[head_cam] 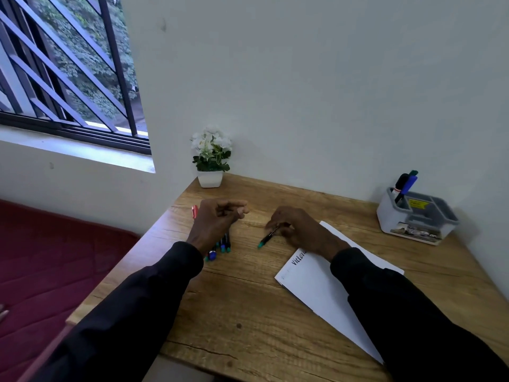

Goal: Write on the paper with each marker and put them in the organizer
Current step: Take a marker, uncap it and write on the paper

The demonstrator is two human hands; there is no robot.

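My right hand (pixel 298 228) is closed around a black marker with a green end (pixel 266 239), its green tip pointing down-left over the wooden desk. My left hand (pixel 217 216) hovers with its fingers curled above a cluster of several markers (pixel 220 248) lying on the desk; whether it grips anything is unclear. A red marker (pixel 194 211) pokes out beside that hand. White paper (pixel 311 279) with black handwriting lies under my right forearm. The grey organizer (pixel 416 216) stands at the back right with markers (pixel 405 186) upright in its tall compartment.
A small white pot of white flowers (pixel 210 158) stands at the desk's back left corner against the wall. The desk's left edge (pixel 124 260) drops to a dark red mattress. A barred window is at the upper left.
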